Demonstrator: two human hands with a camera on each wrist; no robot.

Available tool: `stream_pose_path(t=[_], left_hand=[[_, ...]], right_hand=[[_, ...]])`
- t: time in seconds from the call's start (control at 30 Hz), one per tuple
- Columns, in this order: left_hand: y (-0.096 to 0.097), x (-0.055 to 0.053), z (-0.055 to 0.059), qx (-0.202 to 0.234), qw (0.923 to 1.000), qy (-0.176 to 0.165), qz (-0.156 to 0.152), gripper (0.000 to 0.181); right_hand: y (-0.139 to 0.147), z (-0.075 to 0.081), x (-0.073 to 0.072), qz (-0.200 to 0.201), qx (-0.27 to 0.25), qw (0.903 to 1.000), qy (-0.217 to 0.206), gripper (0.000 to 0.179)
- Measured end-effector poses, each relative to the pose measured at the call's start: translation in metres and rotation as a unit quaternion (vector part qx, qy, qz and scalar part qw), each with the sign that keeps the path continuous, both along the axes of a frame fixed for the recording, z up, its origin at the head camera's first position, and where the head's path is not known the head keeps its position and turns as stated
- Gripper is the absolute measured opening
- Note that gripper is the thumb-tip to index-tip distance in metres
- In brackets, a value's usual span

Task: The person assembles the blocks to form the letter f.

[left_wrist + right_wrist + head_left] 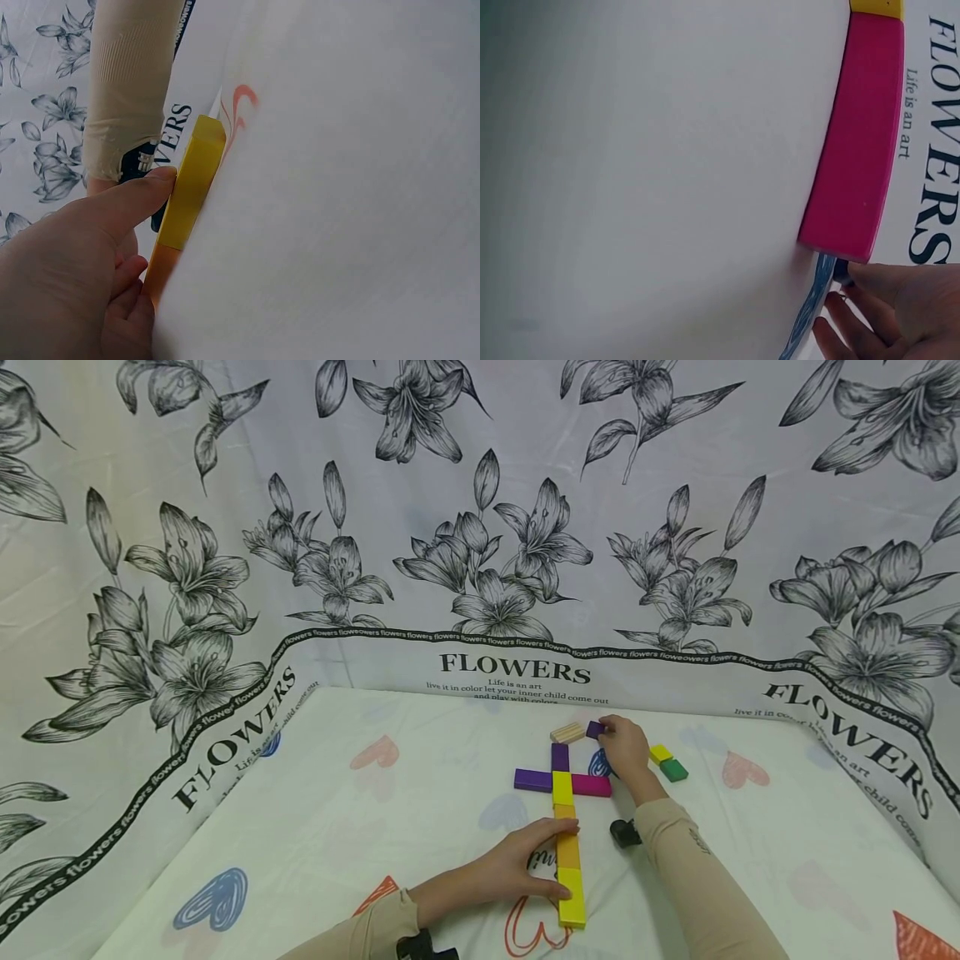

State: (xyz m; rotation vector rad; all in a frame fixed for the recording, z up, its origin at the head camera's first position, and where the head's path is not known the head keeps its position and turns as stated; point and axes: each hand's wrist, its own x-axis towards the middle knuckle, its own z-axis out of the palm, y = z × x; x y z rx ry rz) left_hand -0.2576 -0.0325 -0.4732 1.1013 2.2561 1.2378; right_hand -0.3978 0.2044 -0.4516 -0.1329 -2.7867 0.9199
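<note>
Colored blocks form a cross on the table. Its long column has a yellow block (572, 902) at the near end, orange (569, 853) above it, then another yellow block (562, 787). A purple block (532, 779) makes the left arm, a magenta block (592, 786) the right arm, and a dark purple block (559, 757) the top. My left hand (510, 868) touches the column: its thumb lies against the near yellow block, its index finger over the orange. At the upper right, my right hand (626, 752) pinches a small dark purple block (596, 729).
Plain wooden pieces (567, 732) lie just left of the right hand. A small yellow block (660, 753) and a green block (674, 770) lie right of it. Behind the white heart-patterned tablecloth (435, 827) hangs a flower-printed curtain (360, 664).
</note>
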Motion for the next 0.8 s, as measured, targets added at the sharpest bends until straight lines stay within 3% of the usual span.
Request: stream_pose_path(t=[0.8], left_hand=[[-0.0007, -0.0002, -0.0011, 0.001, 1.0000, 0.002, 0.001, 0.077]], right_hand=[[-0.0007, 0.0038, 0.0058, 0.021, -0.037, 0.9991, 0.005, 0.039]])
